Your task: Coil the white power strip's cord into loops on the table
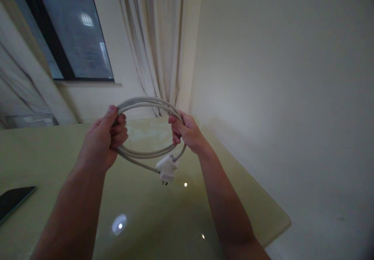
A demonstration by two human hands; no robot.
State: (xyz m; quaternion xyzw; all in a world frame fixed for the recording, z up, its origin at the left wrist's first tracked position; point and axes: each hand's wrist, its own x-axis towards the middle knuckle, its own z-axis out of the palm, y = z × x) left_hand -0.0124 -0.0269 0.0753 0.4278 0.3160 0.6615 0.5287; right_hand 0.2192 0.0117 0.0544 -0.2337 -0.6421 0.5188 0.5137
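Observation:
A pale grey cable (146, 156), wound into a coil of several loops, is held up above the table by both hands. My left hand (106, 137) is closed around the loops at the coil's left side, thumb on top. On the opposite side my right hand (187, 131) grips the loops between thumb and fingers. A white plug (167, 168) hangs below the coil near my right hand, its metal prongs pointing down. Whether a second connector sits behind it, I cannot tell.
Beneath the hands lies a glossy yellow-green table (140, 213) with light reflections. A dark flat device (14, 200) rests at its left. A white wall (277, 96) borders the table on the right; curtains (157, 38) and a window (73, 26) are behind it.

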